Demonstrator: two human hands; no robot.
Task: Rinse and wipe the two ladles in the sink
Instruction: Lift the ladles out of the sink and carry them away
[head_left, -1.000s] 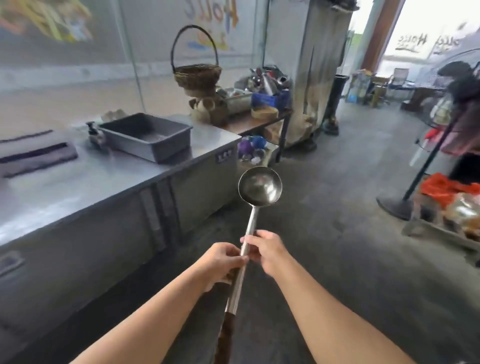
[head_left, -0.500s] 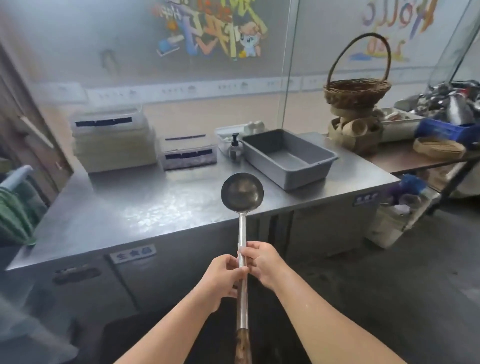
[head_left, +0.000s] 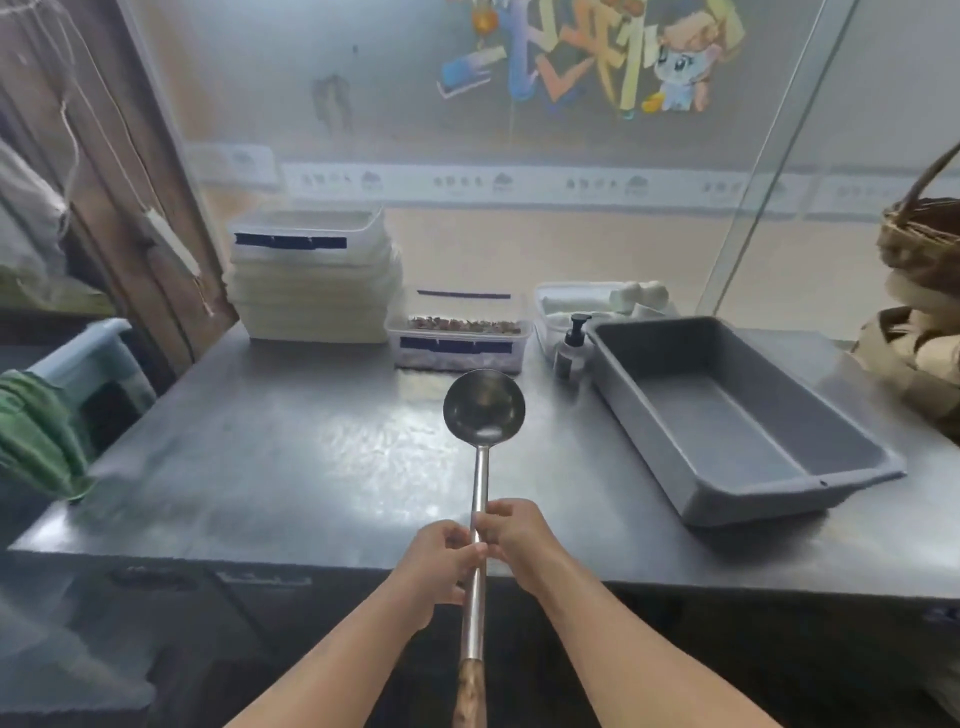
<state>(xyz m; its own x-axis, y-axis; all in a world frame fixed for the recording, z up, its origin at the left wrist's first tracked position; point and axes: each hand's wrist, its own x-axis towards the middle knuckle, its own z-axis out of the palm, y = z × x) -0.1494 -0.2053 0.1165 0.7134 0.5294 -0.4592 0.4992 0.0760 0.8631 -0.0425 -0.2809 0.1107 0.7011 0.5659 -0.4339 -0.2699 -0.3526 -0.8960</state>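
Note:
A long steel ladle (head_left: 483, 410) with a wooden handle end points away from me, its round bowl facing up over the steel counter (head_left: 291, 467). My left hand (head_left: 441, 558) and my right hand (head_left: 511, 538) both grip the metal shaft at mid-length, side by side. The wooden end runs down between my forearms to the bottom edge of the view. Only one ladle shows, and no sink is in view.
A grey plastic tub (head_left: 737, 415) lies at the right of the counter, with a pump bottle (head_left: 571, 345) beside it. Stacked white containers (head_left: 311, 275) and a lidded food box (head_left: 460, 338) stand at the back. A wicker basket (head_left: 922, 244) is far right, a green cloth (head_left: 36, 431) far left.
The view has swung left from the open floor to face the steel counter head-on. Both hands keep the same grip on the ladle, whose bowl now hangs over the countertop.

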